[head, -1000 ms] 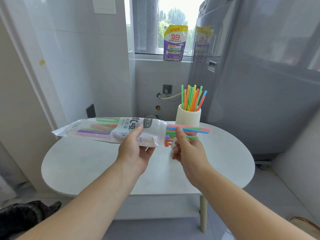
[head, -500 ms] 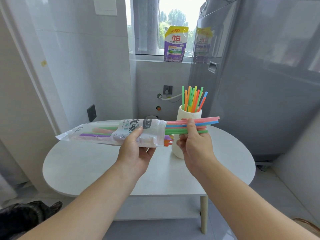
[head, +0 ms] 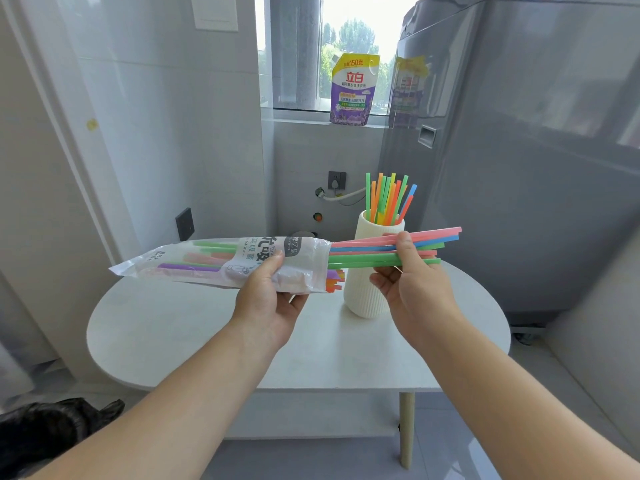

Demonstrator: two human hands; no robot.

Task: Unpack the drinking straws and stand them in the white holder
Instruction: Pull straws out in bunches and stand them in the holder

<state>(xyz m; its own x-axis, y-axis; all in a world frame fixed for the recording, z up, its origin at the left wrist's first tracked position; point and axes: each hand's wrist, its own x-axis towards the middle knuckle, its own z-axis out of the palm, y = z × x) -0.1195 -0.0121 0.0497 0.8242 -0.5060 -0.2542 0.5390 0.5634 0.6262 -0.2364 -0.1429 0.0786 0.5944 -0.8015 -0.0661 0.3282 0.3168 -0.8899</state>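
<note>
At the lower left a dark bundle (head: 52,434) lies on the floor, too blurred to name. Over the rounded white table (head: 166,341) the person holds a clear plastic packet (head: 194,263) level in the air, sealed end to the left, open mouth to the right; green, pink and purple straws show through the film. The left hand (head: 273,306) grips the packet near the mouth, thumb on top and fingers curled beneath. Short orange and purple straw ends (head: 335,284) poke out of the mouth just beside that hand. A bunch of straws (head: 363,260), pink, blue and green, reaches out of the mouth to the right, their left ends inside the packet. The right hand (head: 419,299) pinches this bunch, thumb pressed on top, the other fingers loosely curled under it. Behind the bunch the ribbed white holder (head: 360,299) stands upright on the table, with upright straws (head: 386,199) in green, orange, yellow and blue fanning from its top. On the window sill (head: 304,119) further back stands a purple and yellow pouch (head: 353,88), and a grey appliance (head: 536,168) fills the right side
</note>
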